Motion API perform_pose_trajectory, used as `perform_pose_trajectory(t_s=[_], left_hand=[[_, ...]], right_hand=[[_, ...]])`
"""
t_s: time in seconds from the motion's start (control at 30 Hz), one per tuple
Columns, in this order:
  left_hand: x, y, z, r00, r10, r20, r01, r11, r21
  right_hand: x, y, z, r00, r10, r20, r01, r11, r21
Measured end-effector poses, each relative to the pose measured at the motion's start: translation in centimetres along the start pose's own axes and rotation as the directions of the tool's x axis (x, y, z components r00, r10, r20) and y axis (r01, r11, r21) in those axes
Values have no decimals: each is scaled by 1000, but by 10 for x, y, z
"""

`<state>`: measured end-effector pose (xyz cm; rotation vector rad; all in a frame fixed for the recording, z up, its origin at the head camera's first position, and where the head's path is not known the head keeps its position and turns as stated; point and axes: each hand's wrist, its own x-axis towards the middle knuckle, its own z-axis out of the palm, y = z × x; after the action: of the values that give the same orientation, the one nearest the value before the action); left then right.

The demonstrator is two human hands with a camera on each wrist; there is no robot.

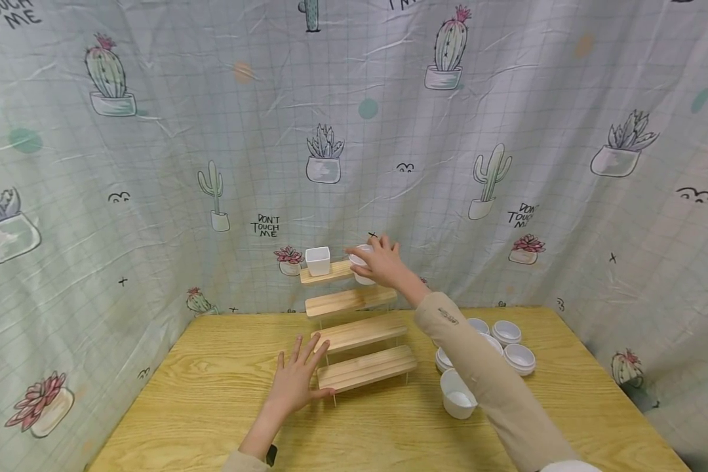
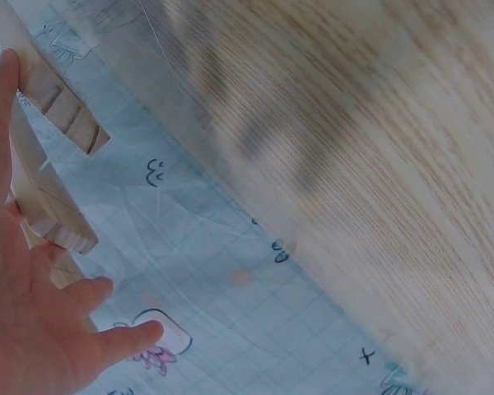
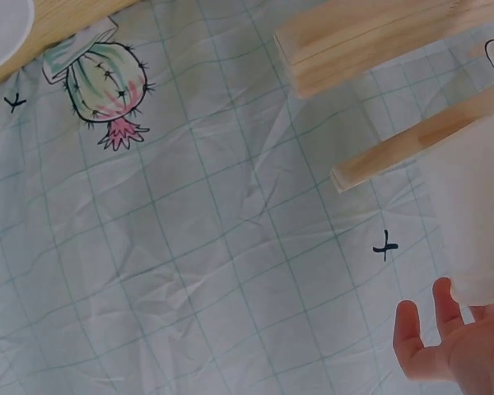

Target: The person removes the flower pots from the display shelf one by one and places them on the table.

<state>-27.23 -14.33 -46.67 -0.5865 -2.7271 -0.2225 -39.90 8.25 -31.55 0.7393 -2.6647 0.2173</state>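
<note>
A wooden four-tier stand point(image 1: 366, 369) rises in steps from the table. My left hand point(image 1: 290, 383), fingers spread, steadies its left side; in the left wrist view the thumb and some fingers of this hand point(image 2: 33, 304) touch the shelf ends point(image 2: 66, 115). Over the right end of the top shelf, my right hand point(image 1: 387, 265) grips a white round pot point(image 1: 364, 280) by its rim. The right wrist view has the pot point(image 3: 473, 214) against the shelf edge, partly cut off by the frame. On the top shelf's left end stands a small white square pot point(image 1: 318, 262).
Right of the stand, several low white round pots point(image 1: 519, 358) are grouped on the wooden table point(image 1: 212, 393), partly hidden by my right sleeve point(image 1: 484, 373). A taller white pot point(image 1: 458, 401) stands in front of them. A cactus-print curtain point(image 1: 366, 144) hangs behind and at the sides.
</note>
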Motion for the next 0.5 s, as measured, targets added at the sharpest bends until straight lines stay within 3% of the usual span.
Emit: perform_pose_trajectory(t_s=[0.1, 0.2, 0.23, 0.33, 0.43, 0.5], left_hand=[[-1, 0, 0, 1000, 7, -12, -8, 1000, -14], [-3, -1, 0, 997, 35, -65, -37, 999, -29], [-2, -5, 8, 994, 59, -95, -61, 998, -21], [-3, -6, 8, 990, 74, -118, -77, 997, -20], [-1, -5, 8, 996, 48, -70, -49, 999, -10], [-1, 0, 0, 1000, 12, -19, -12, 1000, -16]], right_hand=[[-4, 1, 0, 1000, -21, -20, 21, 1000, -6], [-9, 1, 0, 999, -37, -35, 36, 999, -13], [-11, 2, 0, 998, -41, -40, 40, 999, -14], [-16, 4, 0, 997, -52, -57, 51, 999, -20], [-22, 6, 2, 995, -64, -71, 62, 998, -29], [-26, 7, 3, 993, -80, -92, 77, 996, -37]])
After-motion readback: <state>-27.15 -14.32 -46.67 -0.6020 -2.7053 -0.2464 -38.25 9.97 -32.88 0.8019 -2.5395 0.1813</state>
